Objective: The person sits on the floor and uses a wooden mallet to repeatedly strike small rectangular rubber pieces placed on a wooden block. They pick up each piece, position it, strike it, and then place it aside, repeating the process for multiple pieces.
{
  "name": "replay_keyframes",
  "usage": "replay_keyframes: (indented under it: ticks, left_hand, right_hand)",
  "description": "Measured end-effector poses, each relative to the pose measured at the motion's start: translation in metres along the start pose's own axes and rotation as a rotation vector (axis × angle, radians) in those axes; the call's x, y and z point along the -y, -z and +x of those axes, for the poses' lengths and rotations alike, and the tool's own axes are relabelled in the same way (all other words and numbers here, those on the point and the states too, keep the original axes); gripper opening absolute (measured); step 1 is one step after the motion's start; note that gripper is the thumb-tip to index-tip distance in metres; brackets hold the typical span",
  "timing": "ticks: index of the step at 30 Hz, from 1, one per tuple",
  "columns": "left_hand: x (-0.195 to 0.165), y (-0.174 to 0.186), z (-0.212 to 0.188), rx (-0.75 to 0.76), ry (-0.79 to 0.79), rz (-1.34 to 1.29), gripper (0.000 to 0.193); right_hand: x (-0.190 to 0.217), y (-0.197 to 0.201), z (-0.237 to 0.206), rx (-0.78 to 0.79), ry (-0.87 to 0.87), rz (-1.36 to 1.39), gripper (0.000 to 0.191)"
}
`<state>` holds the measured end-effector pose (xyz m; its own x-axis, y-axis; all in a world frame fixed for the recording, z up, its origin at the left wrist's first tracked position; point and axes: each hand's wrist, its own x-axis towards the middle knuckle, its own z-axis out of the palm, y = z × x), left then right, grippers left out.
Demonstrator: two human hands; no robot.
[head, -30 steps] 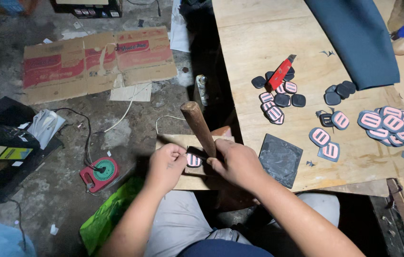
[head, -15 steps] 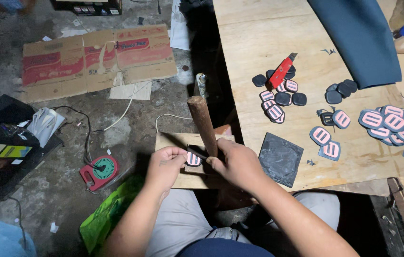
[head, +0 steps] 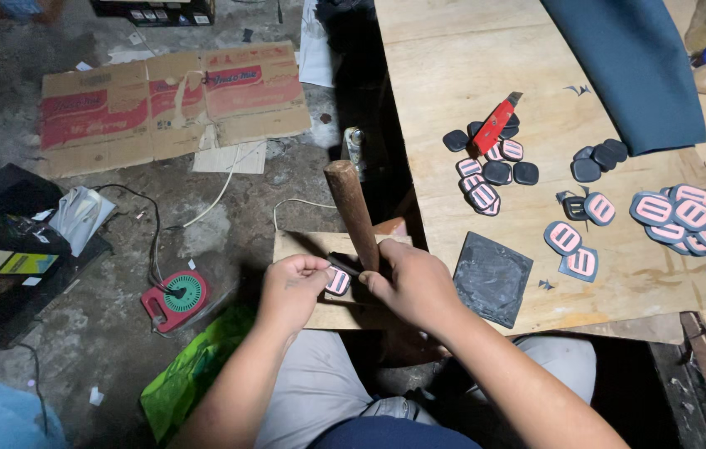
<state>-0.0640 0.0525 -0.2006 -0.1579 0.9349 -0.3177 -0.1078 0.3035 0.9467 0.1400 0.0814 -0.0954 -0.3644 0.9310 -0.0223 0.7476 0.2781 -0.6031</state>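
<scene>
My left hand [head: 290, 291] pinches a small dark patch with pink bars [head: 338, 281] against a small wooden board [head: 311, 249] resting over my lap. My right hand [head: 411, 283] grips the lower end of a thick wooden handle [head: 353, 212] that stands up and leans away from me, with a thin dark tool tip under the fingers touching the patch. Both hands meet at the patch.
To the right a plywood table [head: 469, 75] carries loose dark and pink patches [head: 486, 175], a pile of them [head: 689, 216], a red utility knife [head: 496, 125], a dark square mat [head: 492, 278] and blue fabric [head: 635, 66]. Cardboard [head: 170, 100], a red round device [head: 177, 298] and cables lie on the floor.
The wooden handle has shifted slightly upright; both hands stay at the patch on the board, almost unmoved.
</scene>
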Motion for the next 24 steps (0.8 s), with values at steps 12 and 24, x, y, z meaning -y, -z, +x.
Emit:
replay_keyframes:
  ticks: [12, 24]
  left_hand:
    - [-0.003, -0.002, 0.001, -0.039, -0.137, 0.142, 0.009]
    - [0.011, 0.007, 0.009, 0.038, 0.031, 0.048, 0.01]
  right_hand:
    - [-0.008, 0.005, 0.018, 0.088, 0.103, -0.066, 0.033]
    - [-0.013, 0.002, 0.001, 0.046, 0.099, -0.011, 0.031]
